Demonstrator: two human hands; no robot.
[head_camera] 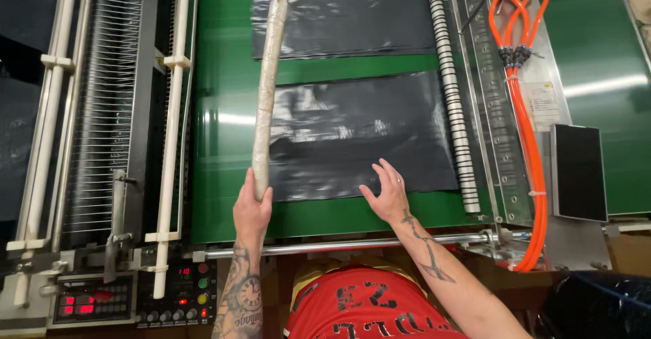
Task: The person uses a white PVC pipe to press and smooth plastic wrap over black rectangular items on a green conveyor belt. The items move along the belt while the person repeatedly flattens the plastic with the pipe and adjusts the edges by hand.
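Roll (268, 95) upright in my left hand (251, 207), its long axis running away from me over the green belt (224, 142).
My left fingers wrap its near end, which sits at the left edge of the near black sheet (359, 135). My right hand (386, 193), fingers spread, hovers at that sheet's near edge, well right of the roll; 1 more sheet (342, 13) lies beyond.

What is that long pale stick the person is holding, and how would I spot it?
Find the wide green belt in the middle of the machine. Along its left side, the left hand grips a long tube by its bottom end, pointing away from the person. It is pale and round, unlike the flat black plastic sheets beside it.
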